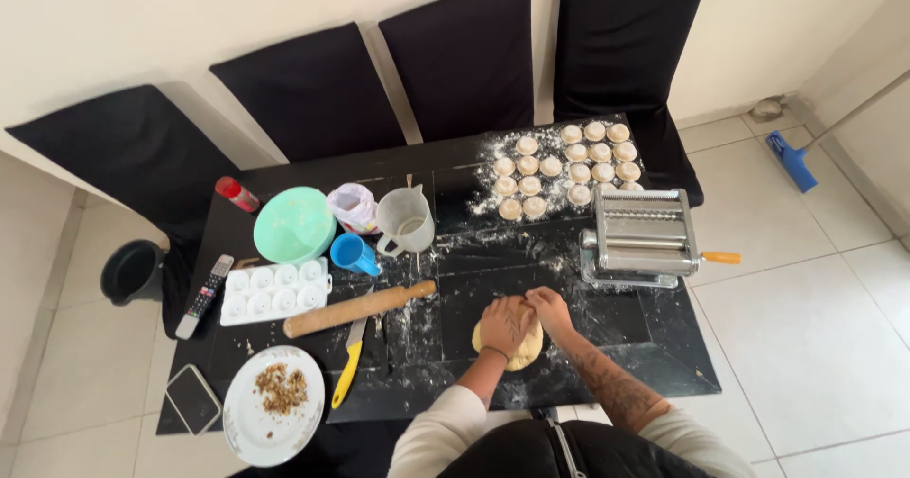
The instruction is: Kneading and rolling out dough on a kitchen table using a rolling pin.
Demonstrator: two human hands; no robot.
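Black tabletop, dusted with flour, centre of frame; white tiled floor around it, four dark chair backs along the wall at top.

Lower centre: flat round of pale dough, lying on the table. Left hand pressed palm-down on it, fingers spread flat, gripping nothing. Right hand just beside, fingers curled down onto the dough's upper edge (whether they pinch it cannot be told). Both forearms enter from the bottom edge.

Right of the hands: metal pasta machine with orange crank handle, near the dough but apart from it.

Upper centre-right: rows of small round dough pieces on a floured patch, behind the machine.

Left of the hands: wooden rolling pin, lying aslant; knife with yellow handle just below it. Neither touches the dough.

Centre-left: clear measuring jug, blue cup, tied plastic bag, pale green bowl, small red container.

Left: white mould tray with round cavities, remote control.

Lower left: white plate holding a crumbly brown filling, dark phone beside it.

Off the table: black bucket at far left, blue floor tool at upper right.
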